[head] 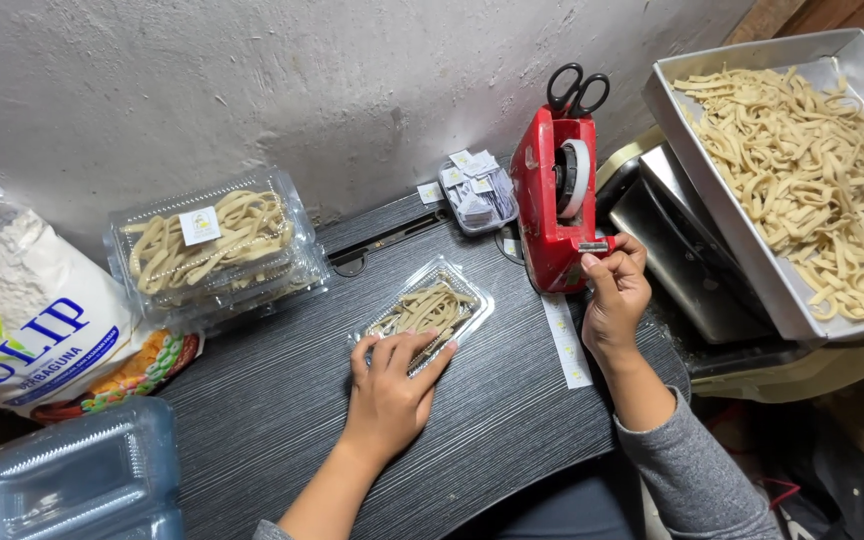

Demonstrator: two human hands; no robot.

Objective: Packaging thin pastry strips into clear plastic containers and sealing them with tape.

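Centrally: left hand (392, 385) pressed flat, fingers together, on clear noodle box (430, 312) lying mid-counter (282, 400) | right hand (614, 290) pinching tape end at red tape dispenser (555, 200) | noodle tray (802, 170) to the right.

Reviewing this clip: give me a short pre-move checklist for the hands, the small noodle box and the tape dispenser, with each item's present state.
1. Left hand pressing flat on the small clear plastic box of noodles: ok.
2. Box lid fully closed: cannot tell.
3. Right hand at the cutter end of the red tape dispenser: ok.
4. Tape strip already pulled free: cannot tell.
5. Black scissors resting on top of the dispenser, apart from both hands: ok.
6. Box lies flat on the dark wood-grain tabletop: ok.
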